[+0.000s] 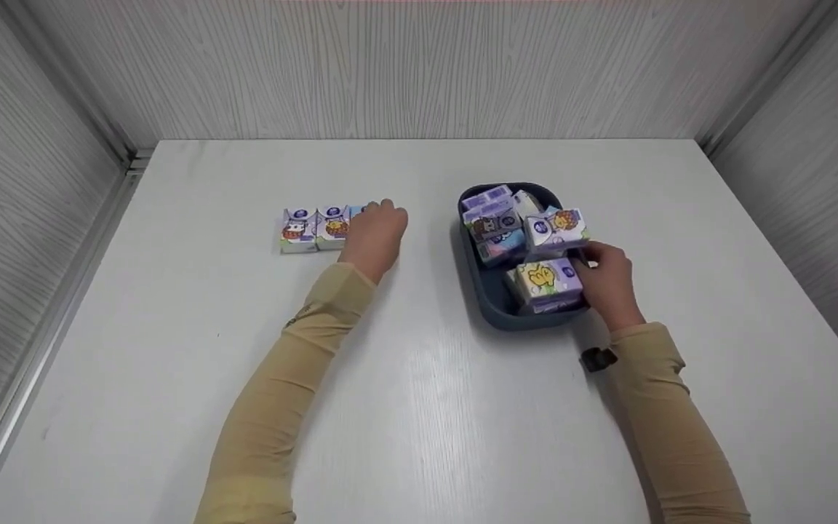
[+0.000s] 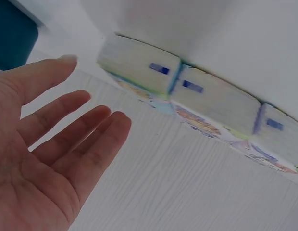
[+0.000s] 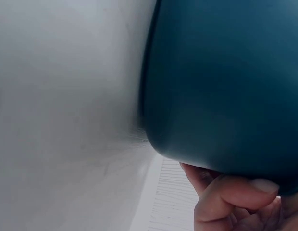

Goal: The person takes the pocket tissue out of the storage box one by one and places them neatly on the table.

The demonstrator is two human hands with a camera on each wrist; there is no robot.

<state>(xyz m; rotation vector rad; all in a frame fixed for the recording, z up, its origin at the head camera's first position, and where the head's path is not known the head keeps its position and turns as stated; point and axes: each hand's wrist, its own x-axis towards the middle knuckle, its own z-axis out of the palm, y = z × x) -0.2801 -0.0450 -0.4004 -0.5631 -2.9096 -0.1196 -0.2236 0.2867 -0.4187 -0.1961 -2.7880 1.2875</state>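
Note:
Three pocket tissue packs with cartoon prints stand side by side in a row: a left pack (image 1: 298, 231), a middle pack (image 1: 332, 228) and a right pack (image 2: 139, 65). My left hand (image 1: 375, 236) is by the right end of that row and hides much of the right pack in the head view. In the left wrist view its fingers are loosely extended, apart from the packs. My right hand (image 1: 610, 282) grips the right side of a dark blue bin (image 1: 490, 302), its thumb (image 3: 250, 190) bent at the rim. Several more tissue packs (image 1: 550, 280) lie piled in the bin.
The white table (image 1: 419, 407) carries the row at left and the bin at right of centre. Wood-grain panels (image 1: 419, 73) enclose the back and both sides. A small black piece (image 1: 598, 359) sits beside my right cuff.

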